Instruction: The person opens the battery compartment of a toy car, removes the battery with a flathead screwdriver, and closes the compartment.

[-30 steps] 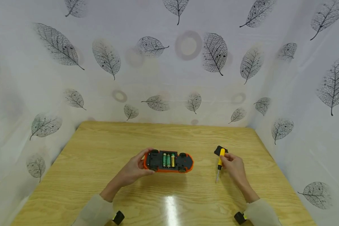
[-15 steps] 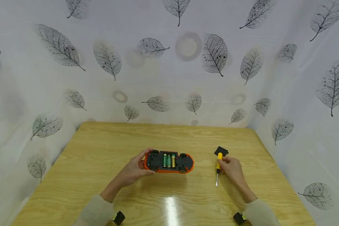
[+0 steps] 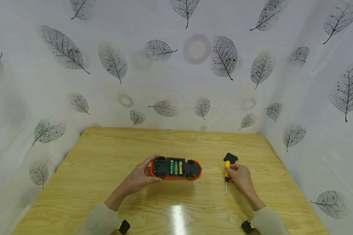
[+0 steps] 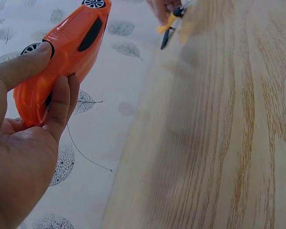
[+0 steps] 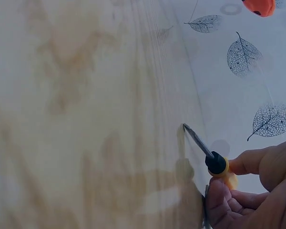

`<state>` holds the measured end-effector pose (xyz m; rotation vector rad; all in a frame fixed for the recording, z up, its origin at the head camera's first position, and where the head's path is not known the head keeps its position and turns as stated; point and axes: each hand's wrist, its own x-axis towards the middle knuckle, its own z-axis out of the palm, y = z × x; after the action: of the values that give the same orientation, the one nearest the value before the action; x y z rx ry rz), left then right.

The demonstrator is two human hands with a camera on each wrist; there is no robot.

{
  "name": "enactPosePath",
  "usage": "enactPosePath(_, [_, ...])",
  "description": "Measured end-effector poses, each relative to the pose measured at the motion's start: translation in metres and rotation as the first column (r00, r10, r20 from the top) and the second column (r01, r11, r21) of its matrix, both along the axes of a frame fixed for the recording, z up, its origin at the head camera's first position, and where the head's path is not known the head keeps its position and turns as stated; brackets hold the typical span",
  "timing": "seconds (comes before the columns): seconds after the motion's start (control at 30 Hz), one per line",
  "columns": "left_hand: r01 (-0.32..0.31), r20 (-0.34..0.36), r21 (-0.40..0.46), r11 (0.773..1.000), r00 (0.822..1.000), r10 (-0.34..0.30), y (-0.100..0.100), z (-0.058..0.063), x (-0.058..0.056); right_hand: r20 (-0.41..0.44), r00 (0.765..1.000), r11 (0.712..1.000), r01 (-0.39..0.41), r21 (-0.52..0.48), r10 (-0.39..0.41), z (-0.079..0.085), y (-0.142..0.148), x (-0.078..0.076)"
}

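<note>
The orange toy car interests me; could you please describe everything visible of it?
The toy car has a glossy, plastic-looking orange body with a dark side window and spoked wheels. Its black underside faces the head camera, battery bay uncovered, three green and gold batteries side by side inside. The left grip holds it by one end, above the table.

From where I stand I can't read a single word, brand or number. The batteries (image 3: 176, 167) in the car (image 3: 192, 168) are too small to make out any lettering on their green and gold wraps. The same goes for the car's dark underside, the screwdriver's (image 3: 227, 167) yellow handle and the black cover (image 3: 231, 157) near it.
</note>
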<state>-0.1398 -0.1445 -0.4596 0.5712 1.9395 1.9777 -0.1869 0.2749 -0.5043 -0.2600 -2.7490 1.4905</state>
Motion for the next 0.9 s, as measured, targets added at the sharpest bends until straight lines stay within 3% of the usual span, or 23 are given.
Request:
enactPosePath(0.4, [0.007, 0.004, -0.005, 1.000, 1.000, -0.007, 0.0012, -0.0008, -0.0005, -0.026, 0.999, 0.996, -0.043, 0.081, 0.045, -0.0026, 0.0003, -0.0020])
enactPosePath(0.9, [0.006, -0.009, 0.004, 1.000, 1.000, -0.006, 0.0012, -0.0022, -0.0018, -0.024, 0.998, 0.992, -0.059, 0.111, 0.062, -0.0029, -0.0005, -0.0047])
